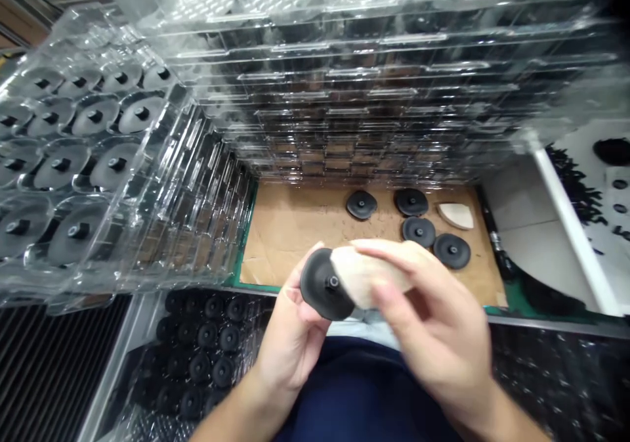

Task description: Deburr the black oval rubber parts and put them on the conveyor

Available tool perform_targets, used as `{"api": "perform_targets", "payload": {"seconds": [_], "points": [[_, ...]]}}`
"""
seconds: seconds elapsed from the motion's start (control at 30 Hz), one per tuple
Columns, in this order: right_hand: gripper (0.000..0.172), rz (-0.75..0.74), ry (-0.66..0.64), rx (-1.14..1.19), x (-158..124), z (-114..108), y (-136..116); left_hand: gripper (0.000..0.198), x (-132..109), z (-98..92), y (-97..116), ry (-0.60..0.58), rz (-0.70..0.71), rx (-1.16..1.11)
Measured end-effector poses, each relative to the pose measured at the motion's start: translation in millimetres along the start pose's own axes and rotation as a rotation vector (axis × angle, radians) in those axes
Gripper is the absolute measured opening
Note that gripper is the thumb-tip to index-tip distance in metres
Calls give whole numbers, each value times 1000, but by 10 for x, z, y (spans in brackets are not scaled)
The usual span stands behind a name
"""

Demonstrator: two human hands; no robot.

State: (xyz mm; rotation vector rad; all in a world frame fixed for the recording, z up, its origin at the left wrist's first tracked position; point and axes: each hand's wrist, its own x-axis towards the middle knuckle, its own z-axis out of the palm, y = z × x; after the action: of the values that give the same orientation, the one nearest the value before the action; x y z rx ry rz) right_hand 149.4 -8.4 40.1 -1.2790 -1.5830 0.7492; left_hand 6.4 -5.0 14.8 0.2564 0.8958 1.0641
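Observation:
My left hand point(290, 337) grips a round black disc point(322, 289) with a small hub in its middle, holding it tilted above my lap. My right hand point(433, 324) is closed on a pale beige pad point(367, 274) and presses it against the disc's right side; this hand is blurred by motion. Several more black discs point(418, 230) lie loose on the brown cardboard sheet point(290, 225) just beyond my hands. A second pale pad point(457, 215) lies beside them.
Clear plastic trays point(364, 100) are stacked high behind the cardboard. Another stack on the left point(93, 153) holds black discs in pockets. A tray of discs point(201, 356) sits low at left. A white ledge point(566, 219) runs at right.

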Motion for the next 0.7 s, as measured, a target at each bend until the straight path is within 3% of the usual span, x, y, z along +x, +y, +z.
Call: {"api": "perform_targets", "payload": {"seconds": [0.1,0.2,0.37,0.47,0.53,0.63,0.7], "points": [[26,-189,-124,-23,92,83,-165,49,-23,-58,8,-43,13,18],[21,-136,-332,-9,141,128,-170,47,-17,-104,-14,14,18,20],[28,-195,-92,-156,175,159,-143,39,-29,-62,-47,-102,-79,47],[23,-204,-286,-25,72,33,-158,45,-32,-125,6,-121,-44,13],[21,-124,-334,-60,-3,-84,-160,54,-23,-171,29,-138,-48,-1],[22,-64,-200,-284,-9,-162,-150,57,-19,-142,23,-147,-102,-2],[24,-189,-111,-384,77,-126,-127,53,-34,-66,25,-152,-133,3]]}}
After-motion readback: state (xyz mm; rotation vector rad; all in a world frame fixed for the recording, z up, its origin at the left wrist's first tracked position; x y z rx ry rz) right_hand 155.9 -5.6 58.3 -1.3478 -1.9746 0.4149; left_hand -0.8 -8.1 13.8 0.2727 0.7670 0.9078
